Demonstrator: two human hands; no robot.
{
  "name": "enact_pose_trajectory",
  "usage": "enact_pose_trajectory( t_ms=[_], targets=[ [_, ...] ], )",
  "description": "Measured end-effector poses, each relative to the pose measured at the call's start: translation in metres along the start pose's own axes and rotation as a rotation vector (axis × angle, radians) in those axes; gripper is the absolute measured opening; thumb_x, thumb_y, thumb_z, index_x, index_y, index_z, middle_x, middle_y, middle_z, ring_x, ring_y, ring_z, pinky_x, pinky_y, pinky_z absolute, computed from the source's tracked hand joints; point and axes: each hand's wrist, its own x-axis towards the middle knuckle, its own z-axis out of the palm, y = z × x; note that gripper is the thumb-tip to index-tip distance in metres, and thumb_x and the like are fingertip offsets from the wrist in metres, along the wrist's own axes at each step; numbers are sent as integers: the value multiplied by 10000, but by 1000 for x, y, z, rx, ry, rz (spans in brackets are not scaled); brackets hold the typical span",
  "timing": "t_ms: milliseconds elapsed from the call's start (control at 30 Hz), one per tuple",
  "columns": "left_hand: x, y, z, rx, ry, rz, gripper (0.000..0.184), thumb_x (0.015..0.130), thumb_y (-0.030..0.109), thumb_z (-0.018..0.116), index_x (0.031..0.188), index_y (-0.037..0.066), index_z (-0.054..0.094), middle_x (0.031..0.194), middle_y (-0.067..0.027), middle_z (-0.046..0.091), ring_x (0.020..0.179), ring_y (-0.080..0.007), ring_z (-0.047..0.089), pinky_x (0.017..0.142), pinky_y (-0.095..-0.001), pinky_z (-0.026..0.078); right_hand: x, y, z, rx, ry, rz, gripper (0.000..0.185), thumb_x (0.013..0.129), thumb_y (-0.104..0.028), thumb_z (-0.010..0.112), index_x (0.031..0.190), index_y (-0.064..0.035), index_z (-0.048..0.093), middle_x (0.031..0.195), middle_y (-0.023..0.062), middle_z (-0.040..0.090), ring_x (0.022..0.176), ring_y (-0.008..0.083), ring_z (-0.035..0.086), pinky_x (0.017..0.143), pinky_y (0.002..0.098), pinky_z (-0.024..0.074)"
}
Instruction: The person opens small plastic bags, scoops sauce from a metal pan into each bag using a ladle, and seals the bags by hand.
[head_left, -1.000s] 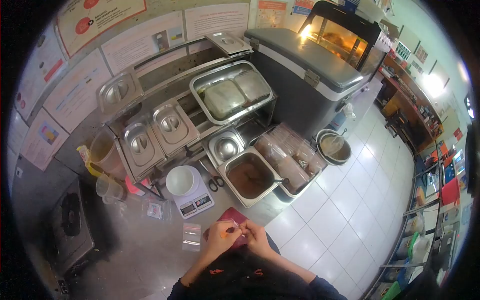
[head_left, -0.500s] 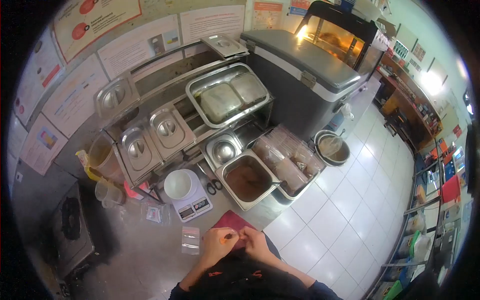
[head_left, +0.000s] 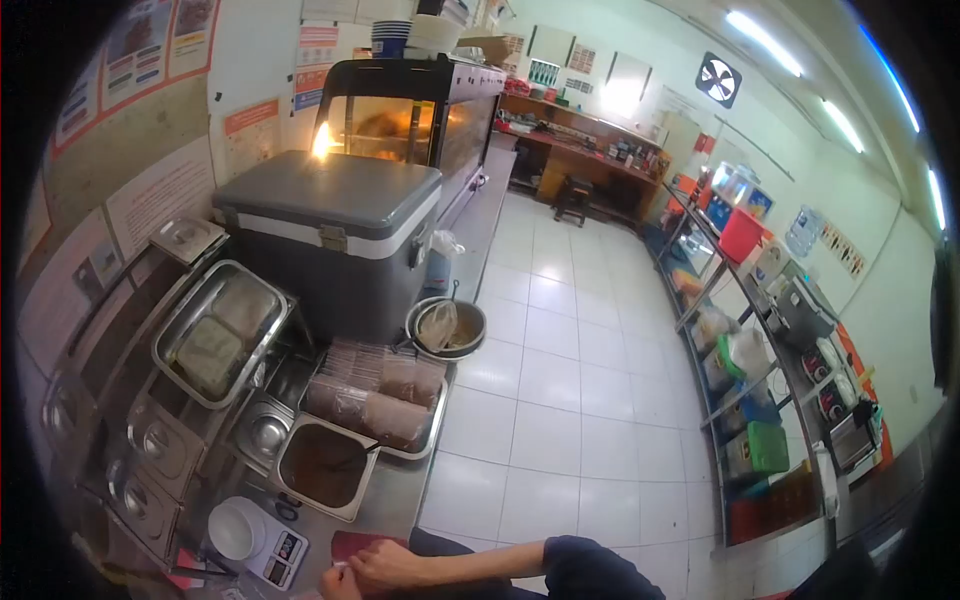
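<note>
Both hands are close together at the bottom of the view, over a dark red cloth at the counter's edge. My right hand has its fingers closed in a pinch. Beside it, my left hand is also pinched and partly cut off by the frame. What lies between the fingertips is too small to make out. Left of the hands stands a white scale with a white bowl on it. A steel pan of brown sauce with a spoon sits just above them.
A tray of bagged portions lies behind the pan, near a round pot. Farther back are a grey cooler and a lit display warmer. Lidded steel pans stand left; shelving stands across the tiled floor.
The view has swung right and up, showing more of the room. The hands now appear lower and farther left in view, still together over the cloth.
</note>
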Motion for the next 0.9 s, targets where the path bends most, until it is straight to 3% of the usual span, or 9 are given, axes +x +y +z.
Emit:
enact_pose_trajectory(
  t_ms=[100, 167, 267, 400, 467, 533, 667, 833, 900],
  targets=[
    [10, 28, 1, 74, 300, 61, 250, 768, 188, 544, 649, -29, 581, 646, -247, 547, 602, -396, 557, 518, -430, 381, 7, 13, -11, -58, 63, 121, 219, 721, -205, 565, 798, -4, 526, 651, 108, 574, 628, 263, 617, 567, 355, 496],
    [-11, 93, -30, 271, -100, -388, 557, 889, 518, 424, 907, 1, 629, 767, -224, 620, 700, -318, 592, 647, -408, 434, 11, 17, -25, 16, -77, 62, 245, 732, -232, 573, 856, -22, 562, 797, 119, 592, 738, 273, 622, 572, 343, 497],
    [-2, 54, -31, 417, 151, -79, 200, 715, 238, 594, 711, 44, 644, 697, -194, 592, 650, -361, 583, 564, -449, 414, 15, 18, -18, 103, 44, -198, 272, 691, -276, 633, 871, -72, 615, 1070, 96, 515, 1021, 257, 487, 774, 360, 438],
    [7, 77, -85, 430, -113, -213, 250, 755, 275, 568, 746, 44, 663, 704, -178, 617, 661, -372, 596, 615, -439, 446, 22, 18, -38, 363, -12, -417, 184, 700, -207, 625, 855, -110, 646, 1099, 106, 508, 1092, 315, 440, 866, 450, 338],
    [7, 97, -92, 198, -103, -149, 230, 770, 229, 581, 817, 13, 643, 781, -164, 630, 731, -356, 606, 669, -411, 457, 28, 15, -38, 499, 96, -267, 140, 663, -169, 656, 788, -107, 658, 1113, 83, 524, 1040, 291, 466, 849, 426, 345],
    [15, 96, -88, 15, 34, 381, 210, 763, 151, 606, 906, -3, 613, 903, -148, 612, 815, -324, 599, 720, -364, 458, 34, 21, -33, 582, 162, -167, 112, 653, -146, 666, 755, -98, 663, 1048, 80, 560, 990, 276, 488, 832, 411, 354],
    [14, 107, -70, -56, 149, 416, 261, 734, 84, 633, 976, -3, 589, 1000, -141, 576, 869, -293, 582, 758, -344, 451, 46, 33, -39, 671, 431, 80, 102, 662, -155, 701, 708, -72, 664, 779, 85, 618, 736, 262, 555, 708, 367, 403],
    [16, 88, -57, -217, 272, 195, 106, 698, -16, 644, 803, -30, 635, 774, -117, 619, 720, -214, 612, 656, -281, 465, 43, 43, -32, 775, 451, 349, 121, 735, -131, 665, 778, -19, 672, 684, 101, 621, 721, 226, 594, 684, 338, 449],
    [19, 90, -54, -219, 370, 202, 68, 697, -26, 644, 764, -32, 637, 725, -106, 617, 685, -198, 612, 629, -267, 460, 43, 53, -25, 1149, 306, 493, 106, 813, -81, 628, 810, 18, 667, 676, 71, 620, 673, 151, 603, 599, 253, 452]
  ],
)
